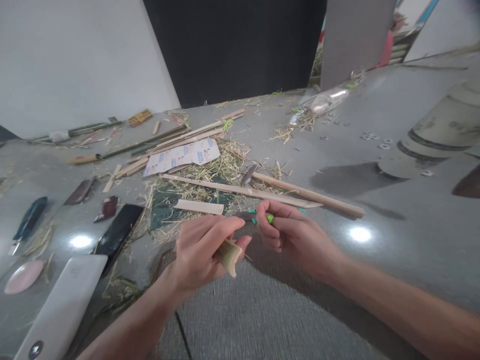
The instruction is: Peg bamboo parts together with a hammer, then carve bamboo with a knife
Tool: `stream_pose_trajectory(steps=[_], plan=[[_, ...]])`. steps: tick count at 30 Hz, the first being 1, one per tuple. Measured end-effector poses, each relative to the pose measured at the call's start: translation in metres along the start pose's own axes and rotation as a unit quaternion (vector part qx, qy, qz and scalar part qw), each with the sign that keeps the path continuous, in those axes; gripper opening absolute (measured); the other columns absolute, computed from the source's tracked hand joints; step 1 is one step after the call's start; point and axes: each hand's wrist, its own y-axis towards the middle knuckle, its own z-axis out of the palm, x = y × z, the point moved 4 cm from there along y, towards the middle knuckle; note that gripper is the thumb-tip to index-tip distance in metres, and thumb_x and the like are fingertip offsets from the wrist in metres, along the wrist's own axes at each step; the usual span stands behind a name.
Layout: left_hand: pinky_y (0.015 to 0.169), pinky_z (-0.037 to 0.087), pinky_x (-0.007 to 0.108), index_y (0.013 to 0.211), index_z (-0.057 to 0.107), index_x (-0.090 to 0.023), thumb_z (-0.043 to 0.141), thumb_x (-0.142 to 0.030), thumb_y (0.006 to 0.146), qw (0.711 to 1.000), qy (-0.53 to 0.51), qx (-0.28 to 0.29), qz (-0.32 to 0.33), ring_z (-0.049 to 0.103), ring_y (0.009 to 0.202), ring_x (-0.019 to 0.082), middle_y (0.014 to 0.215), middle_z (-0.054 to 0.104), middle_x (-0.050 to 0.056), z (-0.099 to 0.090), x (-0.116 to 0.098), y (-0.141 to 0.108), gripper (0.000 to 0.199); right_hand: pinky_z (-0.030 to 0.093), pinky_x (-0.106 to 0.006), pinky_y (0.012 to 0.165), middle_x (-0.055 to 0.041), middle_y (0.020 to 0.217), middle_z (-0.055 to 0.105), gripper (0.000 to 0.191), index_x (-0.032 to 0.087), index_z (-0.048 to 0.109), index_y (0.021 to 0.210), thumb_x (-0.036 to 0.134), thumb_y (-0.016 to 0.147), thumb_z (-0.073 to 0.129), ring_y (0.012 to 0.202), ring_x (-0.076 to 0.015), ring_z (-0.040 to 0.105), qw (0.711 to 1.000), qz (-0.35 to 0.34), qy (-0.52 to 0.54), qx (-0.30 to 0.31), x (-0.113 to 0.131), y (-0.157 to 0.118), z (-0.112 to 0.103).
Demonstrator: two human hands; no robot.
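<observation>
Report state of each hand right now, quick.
Left hand: closed, holding a split bamboo piece.
Right hand: closed, fingers curled around a small bright green item, too blurred to identify.

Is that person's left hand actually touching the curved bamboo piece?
Touching. The head view shows the left hand closed around the bamboo piece, with its near end sticking out of the grip.

view: head-worn | faces: forward, down | range: near, above grey surface (412,255)
</observation>
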Motion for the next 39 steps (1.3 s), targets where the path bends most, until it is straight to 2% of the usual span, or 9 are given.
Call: stream_pose_trajectory(steps=[8,12,17,19,20,24,27,34,39], plan=[[0.056,0.047,0.025,0.107,0.067,-0.015,0.073,-0.017,0.093,1.000,-0.002,0.017,-0.001,0.056,0.058,0.012,0.068,0.062,-0.002,0.000,0.001,-0.002,0.015,0.022,-0.024,0.054,0.0039,0.072,0.026,0.013,0.021,0.054,0.103,0.014,0.091,0.056,0.060,-0.0091,0.020,0.998,-0.039,0.048,-0.026,0.001,0.003,-0.001],[0.057,0.047,0.026,0.108,0.066,-0.016,0.073,-0.017,0.093,1.000,-0.003,0.028,-0.007,0.057,0.058,0.012,0.069,0.063,-0.001,0.001,0.001,-0.003,0.017,0.017,-0.024,0.052,0.0045,0.073,0.020,0.016,0.023,0.049,0.107,0.038,0.104,0.053,0.060,-0.0097,0.016,0.999,-0.018,0.047,-0.016,0.002,0.002,-0.001],[0.059,0.049,0.026,0.108,0.066,-0.016,0.073,-0.017,0.093,1.000,-0.006,0.027,-0.009,0.058,0.060,0.012,0.071,0.065,0.000,0.001,0.002,-0.003,0.016,0.019,-0.025,0.052,0.0054,0.070,0.028,0.031,0.022,0.051,0.105,0.053,0.105,0.056,0.058,-0.0095,0.021,0.990,-0.071,-0.110,-0.043,0.010,0.000,-0.005],[0.059,0.049,0.025,0.108,0.067,-0.015,0.073,-0.017,0.094,1.000,-0.008,0.026,-0.012,0.058,0.060,0.012,0.071,0.065,-0.001,0.001,0.002,-0.003,0.016,0.025,-0.026,0.055,0.0043,0.070,0.037,0.028,0.021,0.055,0.100,0.048,0.106,0.057,0.061,-0.0101,0.032,0.953,-0.122,-0.269,-0.067,0.017,0.000,-0.008],[0.059,0.049,0.025,0.108,0.067,-0.015,0.072,-0.017,0.094,1.000,-0.010,0.027,-0.013,0.058,0.059,0.012,0.071,0.064,-0.001,0.001,0.002,-0.003,0.015,0.027,-0.027,0.057,0.0034,0.071,0.042,0.026,0.020,0.056,0.097,0.044,0.106,0.057,0.063,-0.0106,0.036,0.918,-0.153,-0.358,-0.080,0.020,-0.001,-0.010],[0.057,0.046,0.025,0.107,0.066,-0.016,0.068,-0.025,0.100,0.999,-0.010,0.035,-0.014,0.057,0.058,0.012,0.069,0.062,-0.002,0.001,0.002,-0.004,0.011,0.038,-0.032,0.077,-0.0026,0.095,0.061,0.006,0.019,0.060,0.098,0.024,0.101,0.060,0.089,-0.0174,0.053,0.716,-0.266,-0.638,-0.094,0.026,0.002,-0.014],[0.054,0.042,0.025,0.106,0.065,-0.017,0.065,-0.035,0.104,0.999,-0.011,0.039,-0.011,0.054,0.056,0.011,0.068,0.061,-0.002,0.002,0.003,-0.003,0.018,0.039,-0.040,0.092,-0.0046,0.113,0.064,0.013,0.020,0.063,0.107,0.021,0.095,0.069,0.110,-0.0255,0.054,0.617,-0.277,-0.730,-0.099,0.020,0.008,-0.020],[0.054,0.041,0.026,0.106,0.066,-0.018,0.053,-0.041,0.110,0.998,-0.032,0.043,-0.013,0.056,0.059,0.011,0.072,0.064,0.000,0.005,0.006,-0.004,0.027,0.040,-0.042,0.091,-0.0030,0.112,0.066,0.020,0.022,0.067,0.106,0.028,0.092,0.080,0.111,-0.0278,0.055,0.552,-0.248,-0.789,-0.107,0.012,0.011,-0.027],[0.057,0.044,0.026,0.106,0.067,-0.020,0.050,-0.038,0.111,0.995,-0.064,0.034,-0.070,0.061,0.060,0.013,0.074,0.070,0.002,0.003,0.006,-0.005,0.026,0.039,-0.041,0.090,-0.0053,0.116,0.067,0.015,0.021,0.064,0.110,0.031,0.101,0.070,0.111,-0.0277,0.057,0.549,-0.245,-0.792,-0.104,0.011,0.011,-0.028]])
